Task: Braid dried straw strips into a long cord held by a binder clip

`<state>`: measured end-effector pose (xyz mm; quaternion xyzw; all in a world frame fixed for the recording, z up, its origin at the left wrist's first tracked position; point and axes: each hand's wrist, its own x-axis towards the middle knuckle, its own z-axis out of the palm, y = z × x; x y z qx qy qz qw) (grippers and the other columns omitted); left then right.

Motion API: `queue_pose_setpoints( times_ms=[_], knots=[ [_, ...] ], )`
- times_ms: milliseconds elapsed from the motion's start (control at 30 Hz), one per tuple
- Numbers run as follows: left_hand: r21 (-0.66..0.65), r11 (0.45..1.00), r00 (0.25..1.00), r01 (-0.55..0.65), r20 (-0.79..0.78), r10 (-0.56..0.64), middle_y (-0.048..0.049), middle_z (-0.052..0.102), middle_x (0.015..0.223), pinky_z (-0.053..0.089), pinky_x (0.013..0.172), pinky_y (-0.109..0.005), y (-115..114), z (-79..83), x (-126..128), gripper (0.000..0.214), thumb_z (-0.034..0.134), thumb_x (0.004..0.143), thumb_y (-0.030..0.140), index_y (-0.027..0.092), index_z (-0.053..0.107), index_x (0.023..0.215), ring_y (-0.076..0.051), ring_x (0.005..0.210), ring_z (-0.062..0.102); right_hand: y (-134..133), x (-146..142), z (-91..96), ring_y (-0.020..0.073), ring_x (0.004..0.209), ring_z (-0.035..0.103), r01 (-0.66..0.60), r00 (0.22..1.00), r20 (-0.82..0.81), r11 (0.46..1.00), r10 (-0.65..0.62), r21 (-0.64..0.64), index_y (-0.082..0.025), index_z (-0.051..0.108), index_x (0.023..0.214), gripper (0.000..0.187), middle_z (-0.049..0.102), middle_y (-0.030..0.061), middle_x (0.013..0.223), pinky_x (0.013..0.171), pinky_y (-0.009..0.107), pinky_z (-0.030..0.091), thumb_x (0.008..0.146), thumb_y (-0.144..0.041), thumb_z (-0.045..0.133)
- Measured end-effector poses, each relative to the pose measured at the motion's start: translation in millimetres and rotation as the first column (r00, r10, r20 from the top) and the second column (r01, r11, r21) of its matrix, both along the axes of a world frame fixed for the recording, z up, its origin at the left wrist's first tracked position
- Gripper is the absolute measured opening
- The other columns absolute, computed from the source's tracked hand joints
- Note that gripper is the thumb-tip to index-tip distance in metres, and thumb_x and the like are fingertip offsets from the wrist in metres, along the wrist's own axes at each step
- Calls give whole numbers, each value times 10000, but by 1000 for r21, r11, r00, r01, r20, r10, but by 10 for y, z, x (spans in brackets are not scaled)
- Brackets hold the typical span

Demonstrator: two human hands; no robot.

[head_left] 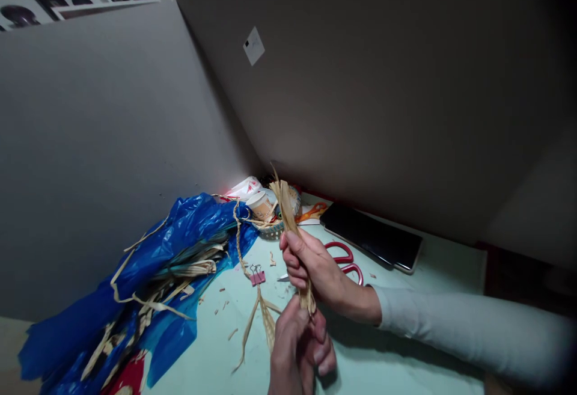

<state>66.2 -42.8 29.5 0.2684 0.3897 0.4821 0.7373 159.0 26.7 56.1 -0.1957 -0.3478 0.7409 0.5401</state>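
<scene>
A bundle of dry, straw-coloured corn husk strips (288, 208) stands nearly upright in front of me. My right hand (315, 269) is wrapped round its middle. At the bottom end my left hand (300, 344) pinches the husk between thumb and fingers. Just left of the hands, a pink binder clip (257, 276) grips a braided husk cord (238, 235), whose loose strands (252, 329) fan out below it on the table. Red-handled scissors (340, 254) lie behind my right hand, which partly hides them.
A blue plastic bag (189, 220) with more husk strips (198, 266) spreads over the left side. At the back stand a basket (270, 232) and a paper cup (260, 204), near orange scissors (315, 210). A black tablet (372, 232) lies by the wall. Husk scraps dot the pale green table (216, 347).
</scene>
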Motion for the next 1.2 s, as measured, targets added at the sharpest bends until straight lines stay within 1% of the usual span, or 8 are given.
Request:
queue_pose_setpoints(
  times_ms=[200,367,467,633,833,1033,1133,1200],
  knots=[
    [-9,1000,967,18,-252,-19,69,454,521,225,365,-179,23,-31,21,560,716,613,685,170,505,678,-15,364,288,-90,-22,-42,53,517,292,-46,988,149,996,35,76,-207,436,880,322,358,-76,665,483,174,300,922,-519,502],
    [-11,1000,873,0,-487,-5,92,392,477,194,386,-197,-22,-204,-23,667,666,615,733,170,614,969,-50,386,261,-119,-74,-83,51,509,278,-109,984,150,993,100,51,-219,382,879,311,336,-85,662,487,179,295,937,-508,481],
    [107,991,801,-81,-585,129,10,502,520,318,429,-223,-34,-294,-100,510,730,621,644,159,664,763,-104,473,419,-79,-62,-91,49,481,206,-161,981,101,986,165,-49,-227,370,874,329,298,-97,643,453,174,250,915,-525,503],
    [90,987,847,-136,-506,163,60,433,392,211,326,-181,35,-160,-155,502,685,660,664,190,534,599,-49,315,308,12,105,-15,94,661,444,-329,910,298,939,287,100,-177,532,898,301,478,-32,760,619,214,388,785,-401,698],
    [-7,847,836,-531,-166,523,86,555,486,295,314,-145,104,5,-32,694,882,403,564,196,589,913,-48,321,443,34,108,-75,171,865,549,-431,866,368,879,339,205,-135,653,907,308,595,38,867,837,299,417,808,-426,646],
    [130,970,883,-207,-401,242,6,609,457,320,310,-175,172,-94,-134,604,666,660,691,150,603,922,-94,289,474,13,24,-153,146,732,604,-366,896,312,923,316,117,-134,642,891,315,659,61,888,699,264,463,827,-440,610],
    [399,917,541,17,-775,328,-76,695,580,446,419,-250,125,-30,-277,425,532,859,525,144,651,1005,-178,438,606,78,86,-82,150,724,615,-237,907,396,949,141,206,-162,575,869,311,655,50,866,686,264,474,881,-469,526],
    [653,742,192,152,-756,626,-116,739,743,527,657,-309,67,42,-352,244,530,897,307,156,685,1010,-227,683,683,111,140,-43,130,629,584,-223,859,509,930,47,291,-175,524,825,269,628,25,778,638,256,465,915,-422,467]
  ],
)
